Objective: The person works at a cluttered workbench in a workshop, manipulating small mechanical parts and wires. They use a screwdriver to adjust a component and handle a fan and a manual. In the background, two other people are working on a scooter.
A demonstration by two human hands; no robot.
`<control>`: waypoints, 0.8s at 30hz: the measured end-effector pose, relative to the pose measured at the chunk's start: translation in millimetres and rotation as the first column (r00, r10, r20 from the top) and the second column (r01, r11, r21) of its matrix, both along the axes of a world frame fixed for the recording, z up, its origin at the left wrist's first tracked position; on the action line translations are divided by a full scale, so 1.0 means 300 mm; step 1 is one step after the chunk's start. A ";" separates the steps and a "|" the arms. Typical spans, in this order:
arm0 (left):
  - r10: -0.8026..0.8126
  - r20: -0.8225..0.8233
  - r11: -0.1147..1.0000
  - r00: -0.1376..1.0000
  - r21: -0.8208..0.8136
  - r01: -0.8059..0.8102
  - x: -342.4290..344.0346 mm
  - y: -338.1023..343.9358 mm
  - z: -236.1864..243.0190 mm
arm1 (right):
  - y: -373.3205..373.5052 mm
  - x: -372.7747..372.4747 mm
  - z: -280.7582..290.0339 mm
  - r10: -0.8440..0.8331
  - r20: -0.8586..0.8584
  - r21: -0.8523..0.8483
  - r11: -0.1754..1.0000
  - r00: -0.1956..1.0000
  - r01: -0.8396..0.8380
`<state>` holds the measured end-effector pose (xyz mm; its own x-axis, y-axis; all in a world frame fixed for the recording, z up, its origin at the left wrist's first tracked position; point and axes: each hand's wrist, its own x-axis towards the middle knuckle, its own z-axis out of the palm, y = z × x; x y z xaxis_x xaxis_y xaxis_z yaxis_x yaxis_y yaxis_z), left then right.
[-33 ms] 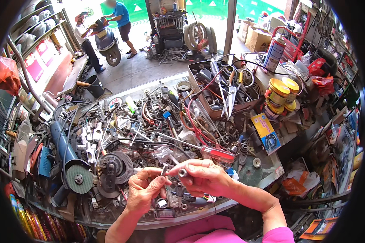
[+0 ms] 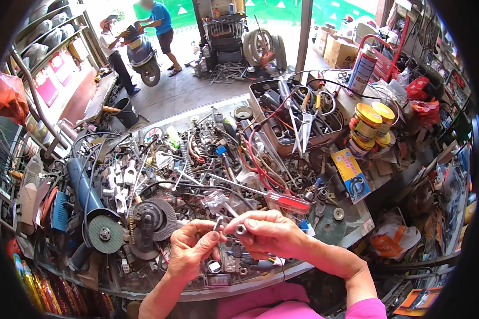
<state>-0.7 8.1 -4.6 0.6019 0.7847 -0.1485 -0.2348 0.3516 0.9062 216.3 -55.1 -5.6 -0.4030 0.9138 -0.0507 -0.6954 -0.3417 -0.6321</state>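
Both my hands meet over the near edge of a cluttered workbench. My left hand (image 2: 192, 245) pinches a small metal pin-like piece (image 2: 219, 223) between thumb and fingers. In my right hand (image 2: 274, 233) is a socket tool (image 2: 241, 229), its round hollow end facing me; my fingers hide much of the rest. A short metal rod (image 2: 230, 209) shows just beyond the right fingers, and I cannot tell whether it belongs to the tool. The fingertips of both hands nearly touch. Right behind my right hand lies a red-handled screwdriver (image 2: 288, 202).
To the left lie angle grinders with a green disc (image 2: 105, 233) and a flap disc (image 2: 162, 218). Loose metal parts cover the bench. A tool-filled box (image 2: 274, 148), yellow cans (image 2: 366, 121) and a spray can (image 2: 362, 70) stand right. Two people stand by a scooter (image 2: 142, 53) beyond.
The view has shifted very slightly. My right hand has turned the socket tool a little, so its hollow end shows more openly; the left hand keeps its pinch.
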 end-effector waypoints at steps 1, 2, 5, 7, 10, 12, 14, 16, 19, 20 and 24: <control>-0.003 0.012 1.000 1.000 -0.010 0.004 0.001 -0.001 0.002 | -0.005 -0.003 -0.005 -0.002 -0.007 -0.038 0.999 1.000 0.002; -0.015 0.053 0.998 0.998 -0.061 0.018 0.001 0.003 0.002 | -0.005 -0.002 0.003 -0.020 0.001 -0.032 0.999 1.000 0.020; -0.038 0.052 0.983 0.998 -0.177 0.046 -0.018 0.028 0.005 | 0.006 0.011 -0.016 -0.087 -0.026 -0.025 0.996 0.996 0.086; -0.055 0.091 0.955 0.994 -0.286 0.079 -0.032 0.063 -0.004 | 0.014 0.019 0.000 -0.133 0.003 -0.012 0.991 0.991 0.133; 0.023 0.099 0.921 0.995 -0.389 0.018 -0.038 0.081 0.000 | 0.022 0.011 -0.017 -0.191 -0.019 -0.057 0.980 0.981 0.189; 0.033 0.103 0.914 0.994 -0.406 0.012 -0.044 0.086 0.001 | 0.022 0.017 -0.028 -0.190 -0.025 -0.048 0.981 0.981 0.189; 0.038 0.093 0.907 0.995 -0.420 0.004 -0.042 0.090 0.011 | 0.026 0.010 -0.025 -0.202 -0.002 -0.052 0.978 0.979 0.201; 0.068 0.079 0.902 0.995 -0.430 -0.027 -0.042 0.080 0.016 | 0.028 0.009 -0.018 -0.215 0.046 -0.045 0.975 0.976 0.217; 0.103 0.078 0.892 0.992 -0.449 -0.057 -0.041 0.080 0.013 | 0.033 0.005 -0.018 -0.232 0.112 -0.045 0.970 0.966 0.238; 0.113 0.081 0.888 0.990 -0.455 -0.064 -0.041 0.081 0.011 | 0.034 0.007 -0.022 -0.231 0.116 -0.046 0.970 0.966 0.237; 0.111 0.101 0.893 0.989 -0.446 -0.055 -0.034 0.079 0.009 | 0.033 0.004 -0.029 -0.251 0.104 -0.074 0.963 0.962 0.259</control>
